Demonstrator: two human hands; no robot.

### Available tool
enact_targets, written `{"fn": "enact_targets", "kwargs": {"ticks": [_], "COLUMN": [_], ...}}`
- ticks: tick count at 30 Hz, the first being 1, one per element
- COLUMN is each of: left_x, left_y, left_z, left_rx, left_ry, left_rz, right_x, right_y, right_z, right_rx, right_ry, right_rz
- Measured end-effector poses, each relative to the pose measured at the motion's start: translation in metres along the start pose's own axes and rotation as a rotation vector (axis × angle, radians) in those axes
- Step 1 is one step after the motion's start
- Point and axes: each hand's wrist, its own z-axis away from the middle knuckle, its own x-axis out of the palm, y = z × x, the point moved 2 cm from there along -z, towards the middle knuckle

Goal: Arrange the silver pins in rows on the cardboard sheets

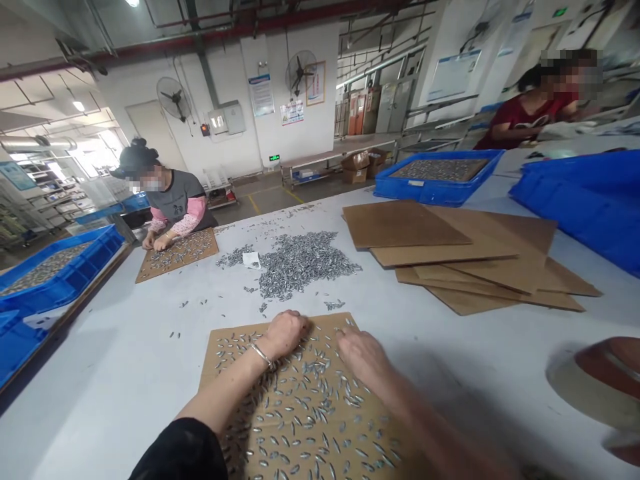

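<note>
A brown cardboard sheet [295,460] lies before me, with many small silvery spindle-shaped metal pieces [316,367] spread across it. My left hand [286,333], a bracelet at its wrist, is over the sheet's far part; its fingers curl downward and closed, their tips hidden. My right hand [361,353] sits at the far right corner of the same sheet, slightly blurred, its fingers drawn together close to a few pieces. What either hand pinches, if anything, is too small or hidden. Just beyond the sheet is a big heap of the same metal pieces [305,263].
Stacked cardboard sheets [450,257] lie to the right. Blue trays stand at the back right [435,190], far right [580,200] and left [65,267]. Across the table a co-worker [175,193] handles pieces on another sheet [175,257]. A white scrap [251,260] rests on the heap.
</note>
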Motion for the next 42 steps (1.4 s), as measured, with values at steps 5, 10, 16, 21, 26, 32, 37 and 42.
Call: {"fn": "enact_targets", "kwargs": {"ticks": [5,10,16,21,26,32,37,42], "left_x": [0.006,0.014,0.023,0.016,0.012,0.016,0.014,0.014], "left_y": [0.008,0.02,0.036,0.045,0.03,0.024,0.024,0.027], "left_z": [-0.015,-0.029,-0.045,-0.046,-0.056,-0.058,-0.057,-0.055], "left_rx": [-0.027,0.005,0.043,0.046,0.093,0.015,-0.008,-0.028], "left_ry": [0.007,-0.016,-0.102,-0.085,-0.036,-0.073,-0.065,-0.065], "left_rz": [-0.019,-0.005,-0.004,-0.053,-0.095,-0.042,-0.001,-0.021], "right_x": [0.003,-0.005,-0.008,-0.018,-0.021,-0.016,-0.013,-0.012], "right_y": [0.009,0.04,0.028,0.011,0.008,0.004,0.006,0.008], "right_z": [0.004,-0.004,-0.016,-0.018,-0.038,-0.03,-0.024,-0.028], "right_rx": [-0.06,0.08,-0.008,0.003,-0.012,-0.113,-0.139,-0.028], "right_ry": [-0.003,0.038,-0.001,0.03,0.076,0.052,0.105,0.077], "right_rz": [-0.011,-0.068,-0.126,-0.071,0.012,0.075,0.059,-0.023]}}
